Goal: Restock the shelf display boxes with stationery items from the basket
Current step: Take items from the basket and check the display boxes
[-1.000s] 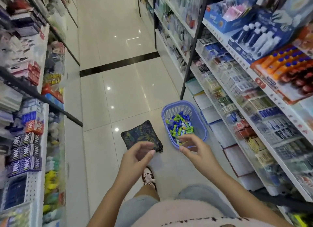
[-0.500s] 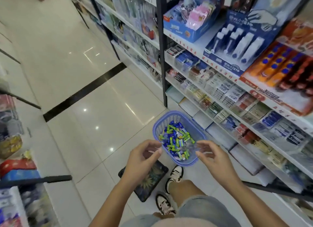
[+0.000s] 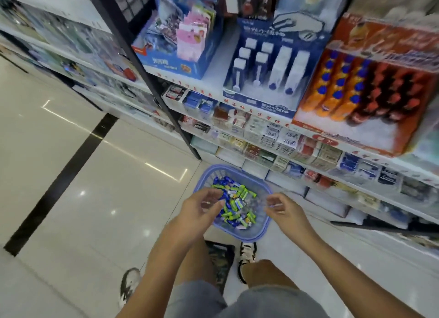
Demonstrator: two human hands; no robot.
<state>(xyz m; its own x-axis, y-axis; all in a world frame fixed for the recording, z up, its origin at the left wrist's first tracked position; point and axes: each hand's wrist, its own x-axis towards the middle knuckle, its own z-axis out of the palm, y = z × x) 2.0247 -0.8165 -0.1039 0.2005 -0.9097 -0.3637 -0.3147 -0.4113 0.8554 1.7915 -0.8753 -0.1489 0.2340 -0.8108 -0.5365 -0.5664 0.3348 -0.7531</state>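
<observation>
A lilac plastic basket (image 3: pixel 255 234) stands on the floor by the shelving, filled with several small green, blue and white stationery items (image 3: pixel 234 205). My left hand (image 3: pixel 198 208) hovers over the basket's left rim with fingers curled and apart, holding nothing. My right hand (image 3: pixel 283 209) hovers over the right rim, fingers also loosely spread and holding nothing. On the shelf (image 3: pixel 237 100) above sit display boxes: a blue one (image 3: pixel 263 99) with white items and an orange one (image 3: pixel 370 127) with orange and red items. The view is motion-blurred.
Lower shelves (image 3: pixel 285 149) hold rows of small boxed goods. A black upright post (image 3: pixel 147 80) divides the shelving. A dark patterned pouch (image 3: pixel 221 263) lies on the glossy tiled floor (image 3: pixel 95 199) by my shoes. A black floor stripe (image 3: pixel 59 182) runs on the left.
The view swung right toward the shelves and closer to the basket. Both hands moved from in front of it to just above its rims, still holding nothing.
</observation>
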